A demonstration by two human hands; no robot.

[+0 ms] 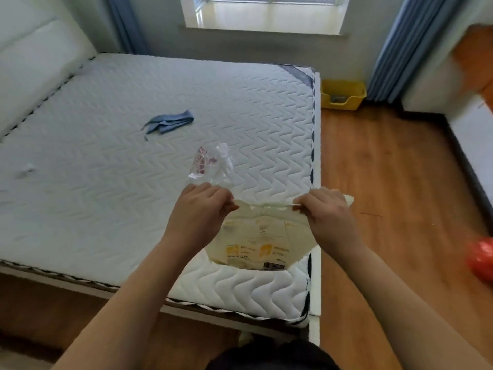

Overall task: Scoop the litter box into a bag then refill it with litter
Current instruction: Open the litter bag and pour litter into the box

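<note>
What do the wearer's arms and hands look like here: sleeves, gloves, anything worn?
Both forearms are bare as far as the frame shows, with no sleeves in sight. The left hand and right hand wear no gloves; no rings, watch or wristband are visible. A dark garment shows at the bottom edge.

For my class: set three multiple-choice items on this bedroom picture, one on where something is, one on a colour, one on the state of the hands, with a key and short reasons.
1. Where is the litter box?
A. on the mattress
B. on the floor by the window-side corner of the bed
C. in the person's hands

2. What colour is the cloth on the mattress?
A. blue
B. red
C. yellow

3. What are the hands doing?
A. hanging idle
B. pressing flat on the mattress
C. both pinching the top edge of the pale bag

Key: 1 B, it sits on the wood floor past the bed corner. 2 A, it is plainly blue. 3 C, the left hand and right hand each grip the bag's top.
</note>
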